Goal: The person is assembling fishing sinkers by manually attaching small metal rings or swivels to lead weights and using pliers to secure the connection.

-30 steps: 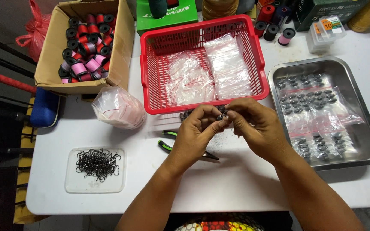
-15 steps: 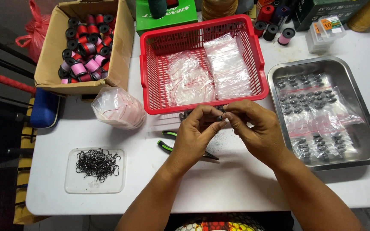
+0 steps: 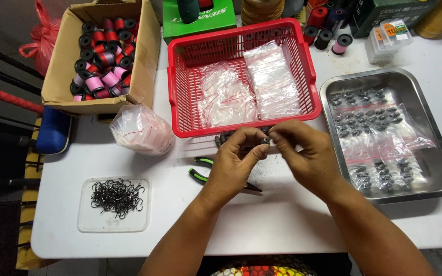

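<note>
My left hand (image 3: 239, 158) and my right hand (image 3: 305, 153) meet over the white table, just in front of the red basket (image 3: 180, 102). Between the fingertips of both hands sits a small dark grey sinker (image 3: 265, 140). A thin line seems to run from my right fingers, too fine to make out. Green-handled pliers (image 3: 200, 171) lie on the table under my left hand. A few more small dark pieces (image 3: 226, 137) lie by the basket's front edge.
A clear tray of black hooks (image 3: 116, 199) is at the front left. A cardboard box of thread spools (image 3: 98, 46) stands at the back left, a clear bag (image 3: 139, 130) beside it. A steel tray (image 3: 436, 153) holds bagged sinkers at the right.
Both hands stay together in front of the basket; the fingers shift slightly around the small piece. Nothing else has moved.
</note>
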